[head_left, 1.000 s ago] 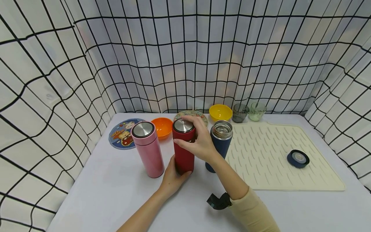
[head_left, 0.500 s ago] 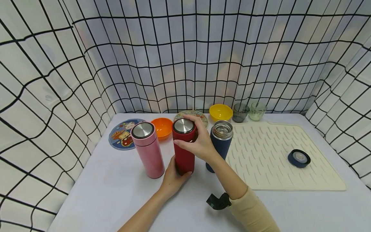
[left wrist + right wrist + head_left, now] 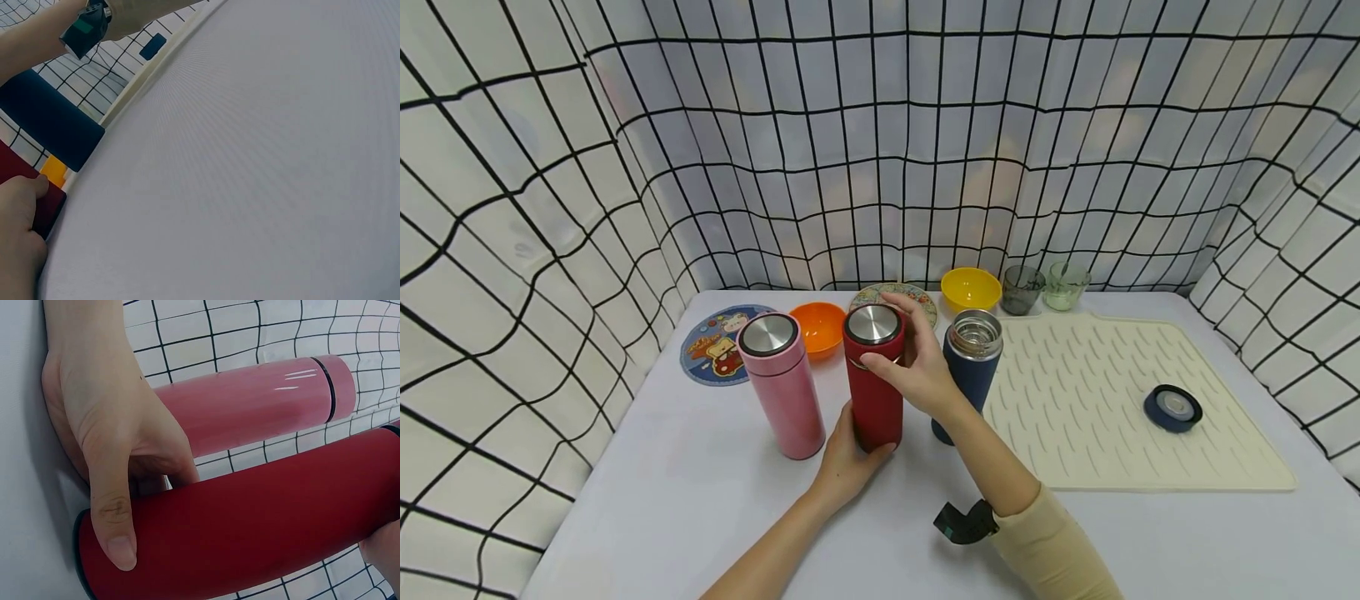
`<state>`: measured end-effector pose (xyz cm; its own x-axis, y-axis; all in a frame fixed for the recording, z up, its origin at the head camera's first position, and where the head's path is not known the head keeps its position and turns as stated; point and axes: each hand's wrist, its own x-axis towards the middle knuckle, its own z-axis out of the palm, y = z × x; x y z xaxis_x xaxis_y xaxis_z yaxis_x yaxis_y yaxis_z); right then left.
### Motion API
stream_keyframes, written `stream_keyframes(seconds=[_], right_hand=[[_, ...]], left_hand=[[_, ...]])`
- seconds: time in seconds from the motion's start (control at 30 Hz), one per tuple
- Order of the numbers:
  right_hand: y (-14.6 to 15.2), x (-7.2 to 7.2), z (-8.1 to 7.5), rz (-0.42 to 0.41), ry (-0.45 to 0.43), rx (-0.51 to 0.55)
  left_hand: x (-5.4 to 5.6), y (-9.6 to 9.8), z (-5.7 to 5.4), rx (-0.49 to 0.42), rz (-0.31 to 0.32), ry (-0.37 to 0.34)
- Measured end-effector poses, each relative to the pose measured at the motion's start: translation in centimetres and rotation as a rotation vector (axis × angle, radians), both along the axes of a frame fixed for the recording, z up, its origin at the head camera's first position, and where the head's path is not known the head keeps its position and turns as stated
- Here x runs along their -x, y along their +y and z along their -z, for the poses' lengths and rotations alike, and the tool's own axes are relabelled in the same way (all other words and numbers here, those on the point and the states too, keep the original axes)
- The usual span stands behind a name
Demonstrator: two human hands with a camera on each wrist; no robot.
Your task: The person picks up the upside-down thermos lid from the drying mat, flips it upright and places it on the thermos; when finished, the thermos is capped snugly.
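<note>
A red thermos flask with a steel-topped lid stands upright mid-table. My left hand grips it low down, thumb across the front near the base, as the right wrist view also shows. Up at the lid, my right hand curls round from the right, thumb in front and fingers behind. To the left stands a lidded pink thermos flask. A dark blue thermos flask, its mouth uncovered, stands just right, partly behind my right wrist. A blue lid lies on the cream mat.
The cream ribbed mat covers the table's right side. Along the back are an orange bowl, a yellow bowl, a grey glass and a green glass. A round cartoon mat lies back left. Black netting surrounds the table.
My right hand's thumb and fingertips have slid slightly rightward round the red flask's lid. My left hand keeps its hold at the base; the flasks stay in place.
</note>
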<state>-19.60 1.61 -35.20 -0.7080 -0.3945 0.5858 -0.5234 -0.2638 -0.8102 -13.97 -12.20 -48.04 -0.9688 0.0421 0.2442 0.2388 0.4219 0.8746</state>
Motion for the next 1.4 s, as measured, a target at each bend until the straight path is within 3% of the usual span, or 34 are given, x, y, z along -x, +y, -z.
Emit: stream_keyframes(seconds=[0.2,0.5,0.63,0.8,1.07,1.2,1.4], right_hand=[[-0.28,-0.15,-0.57,0.053,-0.008,-0.021],[0.14,0.37,-0.33,-0.063,-0.056,-0.029],[-0.22,0.30,-0.13,0.016,-0.055,-0.004],[-0.71,0.09,-0.31,0.110,-0.044,-0.047],[-0.14,0.54,-0.45,-0.028,-0.050,-0.001],[-0.24,0.62,-0.39,-0.015,-0.084,0.040],[-0.27,0.58,-0.36,0.000,-0.090,-0.023]], left_hand=[[0.06,-0.11,-0.06,0.017,0.010,0.007],[-0.03,-0.11,-0.05,0.019,0.001,-0.002],[-0.04,-0.14,-0.07,0.011,0.012,-0.004],[0.04,-0.01,-0.14,-0.007,0.030,-0.004],[0.10,0.15,-0.10,-0.003,0.027,-0.065],[0.18,0.11,-0.13,0.003,0.044,-0.074],[0.10,0.11,-0.14,0.003,0.037,-0.071]])
